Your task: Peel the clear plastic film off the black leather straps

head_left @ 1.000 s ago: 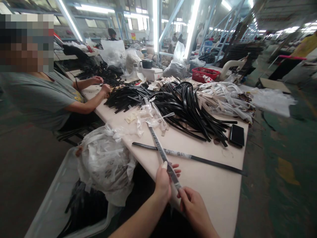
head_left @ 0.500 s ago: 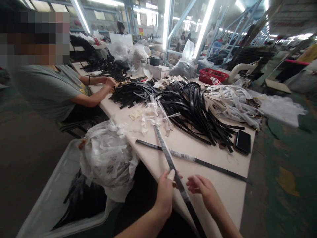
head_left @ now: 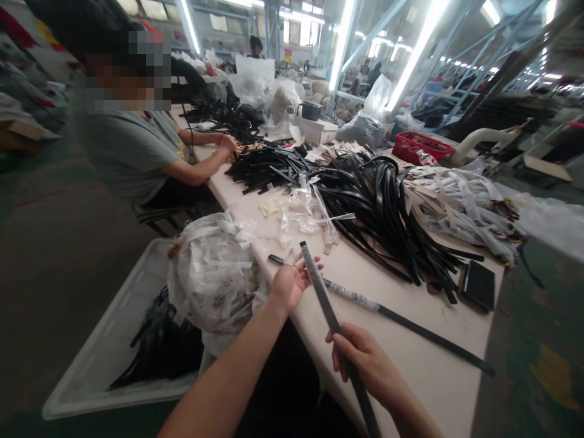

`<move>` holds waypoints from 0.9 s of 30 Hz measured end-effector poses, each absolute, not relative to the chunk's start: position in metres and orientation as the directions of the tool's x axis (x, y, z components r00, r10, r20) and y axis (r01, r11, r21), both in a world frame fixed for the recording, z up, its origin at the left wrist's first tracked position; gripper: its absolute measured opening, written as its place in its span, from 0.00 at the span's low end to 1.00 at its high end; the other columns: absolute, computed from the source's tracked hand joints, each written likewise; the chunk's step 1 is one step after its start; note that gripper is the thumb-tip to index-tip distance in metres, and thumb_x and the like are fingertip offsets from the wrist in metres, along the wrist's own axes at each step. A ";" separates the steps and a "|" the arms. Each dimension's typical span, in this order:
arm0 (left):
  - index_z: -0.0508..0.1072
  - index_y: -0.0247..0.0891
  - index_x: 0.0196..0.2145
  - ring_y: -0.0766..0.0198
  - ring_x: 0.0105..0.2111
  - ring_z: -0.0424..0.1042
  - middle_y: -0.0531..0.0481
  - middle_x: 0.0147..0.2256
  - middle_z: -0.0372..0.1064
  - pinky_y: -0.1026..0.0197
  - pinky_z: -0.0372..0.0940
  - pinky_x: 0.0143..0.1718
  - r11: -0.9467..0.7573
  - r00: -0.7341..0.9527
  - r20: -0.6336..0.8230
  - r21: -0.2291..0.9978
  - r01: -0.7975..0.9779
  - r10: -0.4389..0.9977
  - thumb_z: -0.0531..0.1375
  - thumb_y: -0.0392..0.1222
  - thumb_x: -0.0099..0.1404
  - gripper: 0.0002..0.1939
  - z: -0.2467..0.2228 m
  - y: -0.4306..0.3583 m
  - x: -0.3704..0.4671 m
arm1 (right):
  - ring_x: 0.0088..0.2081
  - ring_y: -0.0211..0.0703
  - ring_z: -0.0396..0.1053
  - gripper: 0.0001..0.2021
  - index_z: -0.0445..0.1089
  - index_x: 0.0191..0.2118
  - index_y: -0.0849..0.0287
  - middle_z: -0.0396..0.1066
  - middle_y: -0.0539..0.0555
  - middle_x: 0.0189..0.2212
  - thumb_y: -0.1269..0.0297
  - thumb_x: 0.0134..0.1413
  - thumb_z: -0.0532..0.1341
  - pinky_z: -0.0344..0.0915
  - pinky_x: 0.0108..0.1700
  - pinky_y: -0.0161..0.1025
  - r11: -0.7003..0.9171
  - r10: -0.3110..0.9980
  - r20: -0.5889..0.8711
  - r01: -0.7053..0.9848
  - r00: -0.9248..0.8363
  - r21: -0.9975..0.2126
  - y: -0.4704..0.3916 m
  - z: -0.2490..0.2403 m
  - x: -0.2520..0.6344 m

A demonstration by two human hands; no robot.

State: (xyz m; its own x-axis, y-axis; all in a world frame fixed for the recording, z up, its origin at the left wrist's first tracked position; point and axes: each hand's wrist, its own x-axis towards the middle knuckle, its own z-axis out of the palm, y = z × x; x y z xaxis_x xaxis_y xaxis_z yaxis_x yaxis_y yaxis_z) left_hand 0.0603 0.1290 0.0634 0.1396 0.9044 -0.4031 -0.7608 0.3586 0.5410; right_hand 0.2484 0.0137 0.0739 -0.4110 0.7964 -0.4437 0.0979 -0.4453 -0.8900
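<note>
My right hand (head_left: 358,353) is closed around a long black strap (head_left: 325,298), which slants up from the bottom edge over the table corner. Beside the strap's far end, my left hand (head_left: 292,285) is palm up with its fingers spread. Whether those fingers touch the strap, I cannot tell. A second black strap (head_left: 429,331) lies across the table behind, with a pale, film-like wrap (head_left: 353,295) around its middle. Part of it is hidden by my left hand and the held strap.
A pile of black straps (head_left: 378,207), clear film scraps (head_left: 301,216) and a black flat case (head_left: 477,286) lie on the table (head_left: 438,371). At left stand a white bin (head_left: 82,365) and a stuffed plastic bag (head_left: 216,274). A co-worker (head_left: 132,140) sits beyond.
My right hand has closed on the strap. My left hand has let go and moved to its far end, opening its fingers. The view has turned left.
</note>
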 end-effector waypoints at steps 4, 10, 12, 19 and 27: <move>0.67 0.38 0.41 0.67 0.20 0.68 0.51 0.27 0.69 0.63 0.64 0.23 0.210 -0.011 -0.331 0.624 -0.753 0.944 0.56 0.49 0.69 0.12 0.072 0.163 0.064 | 0.19 0.35 0.65 0.20 0.69 0.40 0.61 0.70 0.48 0.21 0.46 0.62 0.57 0.60 0.24 0.32 -0.452 0.773 -0.474 0.157 -0.423 -0.878 0.010 0.065 0.246; 0.65 0.40 0.36 0.73 0.15 0.56 0.57 0.23 0.61 0.68 0.51 0.17 0.070 -0.003 -0.096 0.747 -0.661 0.995 0.57 0.52 0.68 0.13 0.076 0.146 0.079 | 0.42 0.45 0.74 0.22 0.69 0.55 0.58 0.75 0.58 0.47 0.50 0.62 0.59 0.70 0.45 0.42 -0.029 0.956 -0.116 0.304 -0.271 -0.952 0.094 0.095 0.237; 0.66 0.39 0.35 0.72 0.17 0.56 0.57 0.22 0.61 0.67 0.51 0.18 0.057 0.006 -0.067 0.795 -0.604 0.998 0.57 0.52 0.68 0.13 0.077 0.140 0.084 | 0.44 0.45 0.73 0.23 0.68 0.58 0.57 0.74 0.59 0.50 0.52 0.62 0.59 0.70 0.46 0.42 0.132 0.968 0.050 0.334 -0.245 -0.933 0.136 0.113 0.224; 0.69 0.38 0.33 0.69 0.20 0.62 0.52 0.25 0.67 0.65 0.55 0.22 0.046 0.058 -0.023 0.902 -0.430 0.998 0.57 0.52 0.68 0.14 0.072 0.135 0.083 | 0.31 0.39 0.71 0.10 0.79 0.31 0.62 0.77 0.54 0.31 0.64 0.58 0.63 0.65 0.37 0.36 0.482 0.860 0.276 0.503 -0.430 -0.717 0.201 0.150 0.198; 0.75 0.38 0.35 0.63 0.26 0.69 0.47 0.30 0.73 0.63 0.63 0.28 0.056 0.349 -0.010 0.991 -0.122 0.937 0.56 0.48 0.67 0.12 0.050 0.117 0.093 | 0.19 0.33 0.63 0.14 0.78 0.40 0.64 0.68 0.48 0.20 0.56 0.58 0.63 0.57 0.22 0.31 0.314 0.838 0.470 0.459 0.277 -0.831 0.191 0.205 0.301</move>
State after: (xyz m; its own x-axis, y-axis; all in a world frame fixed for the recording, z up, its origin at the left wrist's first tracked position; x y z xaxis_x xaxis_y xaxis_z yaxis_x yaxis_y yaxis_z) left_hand 0.0927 0.1167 0.0495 0.3489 0.9371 -0.0098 -0.1218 0.0557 0.9910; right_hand 0.3012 0.1909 0.2054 0.2769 0.8381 0.4701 0.4595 0.3142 -0.8308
